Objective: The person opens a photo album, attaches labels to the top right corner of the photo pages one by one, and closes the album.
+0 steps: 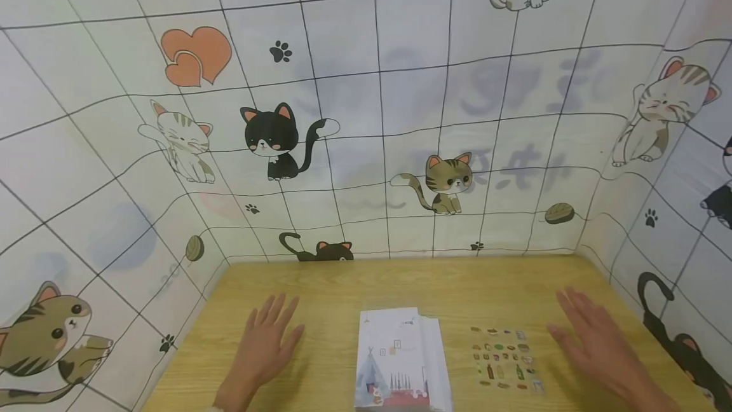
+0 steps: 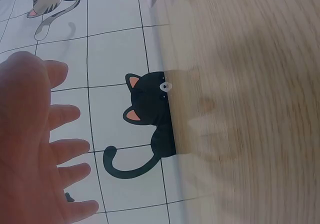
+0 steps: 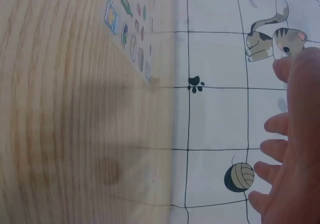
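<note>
My left hand [image 1: 264, 345] is held over the left side of the wooden table with its fingers straight and nothing in it. On the right side my right hand [image 1: 597, 345] has its fingers extended too, and holds nothing. Between them lies a white booklet [image 1: 394, 351] with a tent picture on its cover, on top of other white sheets [image 1: 437, 361]. A clear sticker sheet [image 1: 506, 361] with small pictures of food and bottles lies between the booklet and my right hand. In the right wrist view, part of the sticker sheet [image 3: 132, 29] shows at the top.
The wooden table [image 1: 326, 285] meets a white gridded wall covering [image 1: 354, 164] printed with cartoon cats at the back. The same covering rises along the left and right sides of the table.
</note>
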`<action>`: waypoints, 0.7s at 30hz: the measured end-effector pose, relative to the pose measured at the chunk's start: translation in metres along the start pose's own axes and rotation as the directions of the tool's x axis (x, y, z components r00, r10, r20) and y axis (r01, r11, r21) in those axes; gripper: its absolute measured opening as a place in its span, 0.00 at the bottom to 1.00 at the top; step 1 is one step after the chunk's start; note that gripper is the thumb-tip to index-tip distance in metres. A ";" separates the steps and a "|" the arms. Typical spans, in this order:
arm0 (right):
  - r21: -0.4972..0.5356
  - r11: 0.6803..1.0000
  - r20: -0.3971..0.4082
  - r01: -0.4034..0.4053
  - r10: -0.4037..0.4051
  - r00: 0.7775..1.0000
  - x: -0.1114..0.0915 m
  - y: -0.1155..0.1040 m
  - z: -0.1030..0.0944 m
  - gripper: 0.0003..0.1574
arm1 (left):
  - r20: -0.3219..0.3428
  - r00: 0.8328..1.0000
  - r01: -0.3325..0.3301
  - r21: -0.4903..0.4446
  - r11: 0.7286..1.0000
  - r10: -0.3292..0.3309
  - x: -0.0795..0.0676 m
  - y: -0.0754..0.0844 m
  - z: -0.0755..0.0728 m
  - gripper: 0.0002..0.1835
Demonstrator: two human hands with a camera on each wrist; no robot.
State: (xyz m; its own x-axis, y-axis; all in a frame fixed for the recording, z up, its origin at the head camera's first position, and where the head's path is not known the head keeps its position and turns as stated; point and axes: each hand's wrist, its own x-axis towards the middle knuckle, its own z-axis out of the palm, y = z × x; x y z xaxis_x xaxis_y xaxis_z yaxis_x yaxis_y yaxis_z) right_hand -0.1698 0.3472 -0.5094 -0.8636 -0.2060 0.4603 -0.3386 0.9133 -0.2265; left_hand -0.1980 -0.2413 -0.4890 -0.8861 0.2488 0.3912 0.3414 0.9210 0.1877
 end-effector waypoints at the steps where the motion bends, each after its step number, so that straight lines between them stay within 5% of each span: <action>1: 0.004 1.000 0.003 0.003 -0.003 1.000 0.001 -0.001 0.001 0.43 | 0.000 1.000 -0.002 -0.006 1.000 0.002 0.000 0.001 0.001 0.30; 21: 0.064 0.996 0.010 0.058 -0.058 0.998 0.012 -0.031 0.019 0.41 | 0.043 0.997 -0.054 -0.069 0.996 0.057 0.007 0.029 0.019 0.29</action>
State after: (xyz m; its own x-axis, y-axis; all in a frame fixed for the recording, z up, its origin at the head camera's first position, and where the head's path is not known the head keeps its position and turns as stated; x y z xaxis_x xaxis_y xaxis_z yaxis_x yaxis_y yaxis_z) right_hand -0.1768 0.3096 -0.5134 -0.8459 -0.2623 0.4643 -0.4109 0.8756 -0.2539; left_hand -0.2002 -0.2075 -0.4980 -0.8780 0.3135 0.3617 0.4092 0.8835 0.2277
